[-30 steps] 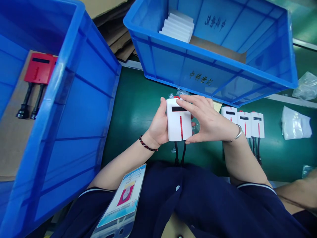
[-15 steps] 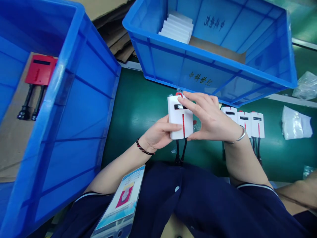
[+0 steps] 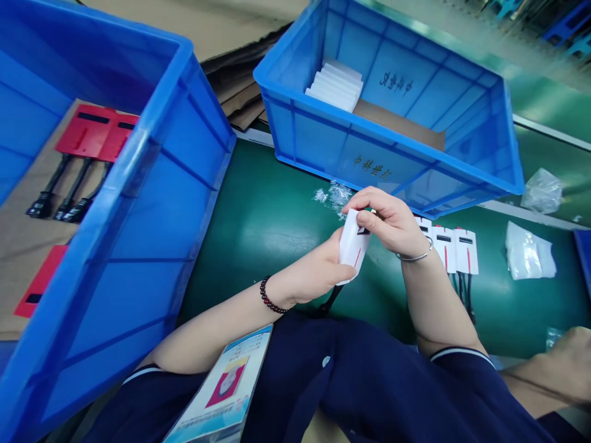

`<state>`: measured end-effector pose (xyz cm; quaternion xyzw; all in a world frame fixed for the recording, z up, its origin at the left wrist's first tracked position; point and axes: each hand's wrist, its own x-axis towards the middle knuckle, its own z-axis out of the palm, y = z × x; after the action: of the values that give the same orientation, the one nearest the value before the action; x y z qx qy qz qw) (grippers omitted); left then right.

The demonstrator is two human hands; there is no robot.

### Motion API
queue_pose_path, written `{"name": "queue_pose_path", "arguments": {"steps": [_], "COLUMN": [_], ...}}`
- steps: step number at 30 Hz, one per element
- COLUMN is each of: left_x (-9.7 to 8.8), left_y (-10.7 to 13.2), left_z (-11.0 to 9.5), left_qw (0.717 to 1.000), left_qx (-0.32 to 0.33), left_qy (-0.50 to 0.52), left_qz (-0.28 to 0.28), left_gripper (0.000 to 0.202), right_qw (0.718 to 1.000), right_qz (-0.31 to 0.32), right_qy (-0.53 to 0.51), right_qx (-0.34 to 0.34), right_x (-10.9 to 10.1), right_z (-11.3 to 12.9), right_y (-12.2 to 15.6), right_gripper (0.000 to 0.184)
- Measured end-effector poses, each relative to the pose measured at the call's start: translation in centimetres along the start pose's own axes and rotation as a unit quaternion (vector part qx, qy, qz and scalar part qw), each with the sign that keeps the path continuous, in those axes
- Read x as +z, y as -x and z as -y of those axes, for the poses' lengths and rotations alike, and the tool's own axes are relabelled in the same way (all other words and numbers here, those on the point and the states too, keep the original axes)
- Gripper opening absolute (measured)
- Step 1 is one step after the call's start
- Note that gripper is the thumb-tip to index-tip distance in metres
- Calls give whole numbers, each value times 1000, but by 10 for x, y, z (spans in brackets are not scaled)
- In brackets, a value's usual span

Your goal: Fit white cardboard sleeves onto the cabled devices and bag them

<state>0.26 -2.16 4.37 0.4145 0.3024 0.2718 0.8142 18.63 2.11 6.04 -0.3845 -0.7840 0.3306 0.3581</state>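
A white box-shaped device (image 3: pixel 353 246) with a red stripe and black cables hanging below it is held over the green table (image 3: pixel 268 215). My left hand (image 3: pixel 318 271) grips its lower left side. My right hand (image 3: pixel 392 223) is closed over its top end, fingers curled on the upper edge. The device is tilted, its face turned to the right. Just right of my right wrist lie finished white devices (image 3: pixel 450 248) in a row, cables pointing toward me.
A large blue crate (image 3: pixel 152 184) on the left holds red devices (image 3: pixel 96 130) with black cables on cardboard. A second blue crate (image 3: pixel 392 160) behind my hands holds white covers (image 3: pixel 335 86). Plastic bags (image 3: pixel 529 251) lie at the right. Another person's arm (image 3: pixel 554 372) is at the lower right.
The view has swung and lifted. The white device has turned from facing up to tilted on edge. My left hand has slid lower on it; my right hand has closed over its top.
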Motion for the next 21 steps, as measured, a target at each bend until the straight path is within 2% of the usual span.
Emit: {"name": "queue_pose_path", "arguments": {"steps": [2, 5, 8, 12, 16, 18, 21], "left_x": [0, -3, -8, -11, -13, -14, -15], "left_y": [5, 13, 18, 17, 17, 17, 16], "left_z": [0, 0, 5, 13, 12, 10, 9], "left_qw": [1000, 1000, 998, 989, 976, 969, 962], "left_qx": [6, 14, -2, -3, 28, 52, 76], "left_qy": [3, 26, 67, 143, 200, 216, 237], "left_qz": [-13, -7, 1, -42, -86, -105, -115], "left_gripper": [62, 49, 40, 38, 36, 36, 36], "right_qw": [999, 990, 979, 979, 973, 967, 961], "right_qz": [-31, -84, -98, -80, -145, -126, -56], "right_qy": [-23, -39, -25, 7, -1, -15, -34], "right_qx": [31, 110, 177, 187, 180, 220, 269], "right_x": [1, 2, 4, 7, 8, 12, 23], "right_z": [0, -1, -2, -1, 5, 8, 14], "right_y": [-1, 0, -3, -9, 0, 11, 25], "right_gripper": [29, 41, 50, 52, 54, 53, 52]}}
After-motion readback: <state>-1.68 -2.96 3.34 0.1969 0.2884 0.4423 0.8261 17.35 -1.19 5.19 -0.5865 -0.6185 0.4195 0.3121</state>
